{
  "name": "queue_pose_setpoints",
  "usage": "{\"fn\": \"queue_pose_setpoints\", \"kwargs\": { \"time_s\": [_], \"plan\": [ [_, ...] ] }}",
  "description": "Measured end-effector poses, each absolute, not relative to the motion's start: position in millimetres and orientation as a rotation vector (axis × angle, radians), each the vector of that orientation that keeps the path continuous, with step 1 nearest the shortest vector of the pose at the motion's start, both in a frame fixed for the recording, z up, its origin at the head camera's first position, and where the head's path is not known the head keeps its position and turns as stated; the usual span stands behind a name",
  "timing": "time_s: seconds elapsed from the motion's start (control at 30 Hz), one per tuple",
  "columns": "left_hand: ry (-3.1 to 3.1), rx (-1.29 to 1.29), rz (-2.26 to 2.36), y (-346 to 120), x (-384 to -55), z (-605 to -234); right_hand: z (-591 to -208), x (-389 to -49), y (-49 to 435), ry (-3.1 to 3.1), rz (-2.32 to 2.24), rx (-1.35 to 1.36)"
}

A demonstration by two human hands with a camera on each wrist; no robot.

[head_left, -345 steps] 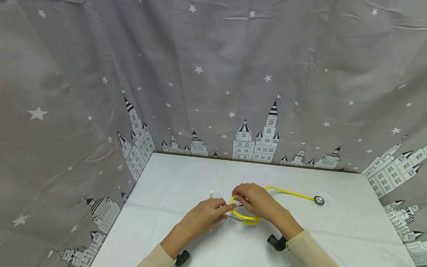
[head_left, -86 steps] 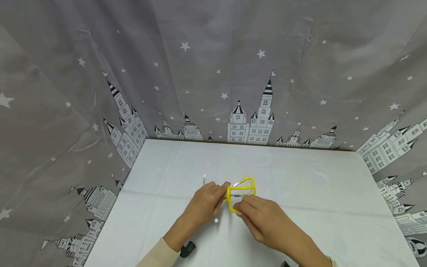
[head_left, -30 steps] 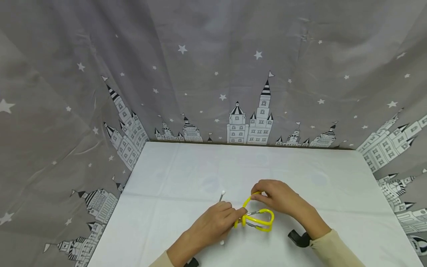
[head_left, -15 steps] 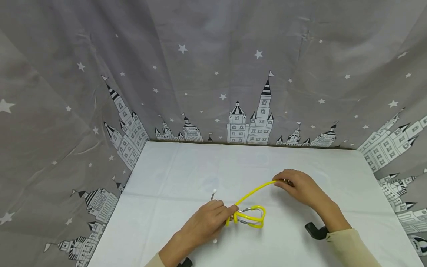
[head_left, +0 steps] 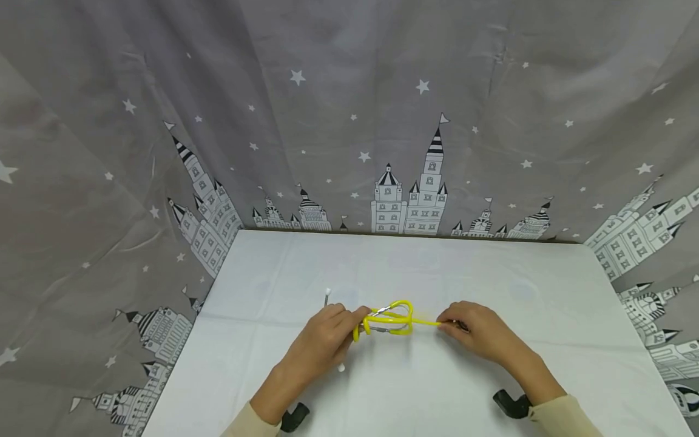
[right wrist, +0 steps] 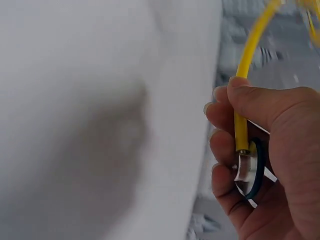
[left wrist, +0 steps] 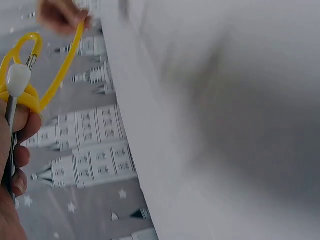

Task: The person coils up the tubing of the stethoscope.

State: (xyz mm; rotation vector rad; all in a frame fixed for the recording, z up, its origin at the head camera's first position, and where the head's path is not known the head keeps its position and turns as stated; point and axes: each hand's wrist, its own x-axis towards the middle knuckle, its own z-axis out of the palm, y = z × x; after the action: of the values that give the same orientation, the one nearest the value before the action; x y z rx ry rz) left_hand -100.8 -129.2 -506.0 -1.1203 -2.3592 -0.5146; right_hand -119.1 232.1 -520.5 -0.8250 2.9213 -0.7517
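From left fingers (head_left: pixel 352 319) to right fingers (head_left: pixel 452 313): stethoscope (head_left: pixel 390 320).

A curtain (head_left: pixel 349 54) hangs along the counter's (head_left: pixel 415 388) far edge and its left and right sides. Over the counter, a stethoscope (head_left: pixel 394 320) spans between the hands: its loops sit just right of the left hand (head_left: pixel 322 337), one ear tip (head_left: pixel 328 292) beyond that hand's far side, another on its near side. Rightward, straight tubing (head_left: pixel 426 322) runs into the right hand (head_left: pixel 477 331), with the chest piece (right wrist: pixel 250 172) inside.
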Motion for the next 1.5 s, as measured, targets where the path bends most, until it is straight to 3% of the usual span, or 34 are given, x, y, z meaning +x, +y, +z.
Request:
{"fn": "queue_pose_setpoints", "kwargs": {
  "time_s": [0.3,0.43,0.57,1.0,1.5],
  "plan": [
    [-2.412,-0.955,-0.448,-141.2,-115.3,-515.2,-528.2,-66.6,176.1,2.79,-0.785,-1.286],
    [-2.431,-0.928,-0.436,-142.4,-115.9,-523.7,-517.5,-50.0,155.7,2.775,-0.842,-1.576],
    [-2.443,-0.945,-0.437,-140.9,-115.3,-531.4,-495.9,-44.7,144.5,2.798,-0.867,-1.695],
    [-2.372,-1.146,-0.368,-108.4,-94.6,-531.1,-431.3,-81.7,143.0,2.915,-1.029,-1.622],
    [-2.231,-1.325,-0.332,-85.9,-71.8,-531.2,-461.6,-121.0,162.5,2.921,-1.07,-0.96]
  ]
}}
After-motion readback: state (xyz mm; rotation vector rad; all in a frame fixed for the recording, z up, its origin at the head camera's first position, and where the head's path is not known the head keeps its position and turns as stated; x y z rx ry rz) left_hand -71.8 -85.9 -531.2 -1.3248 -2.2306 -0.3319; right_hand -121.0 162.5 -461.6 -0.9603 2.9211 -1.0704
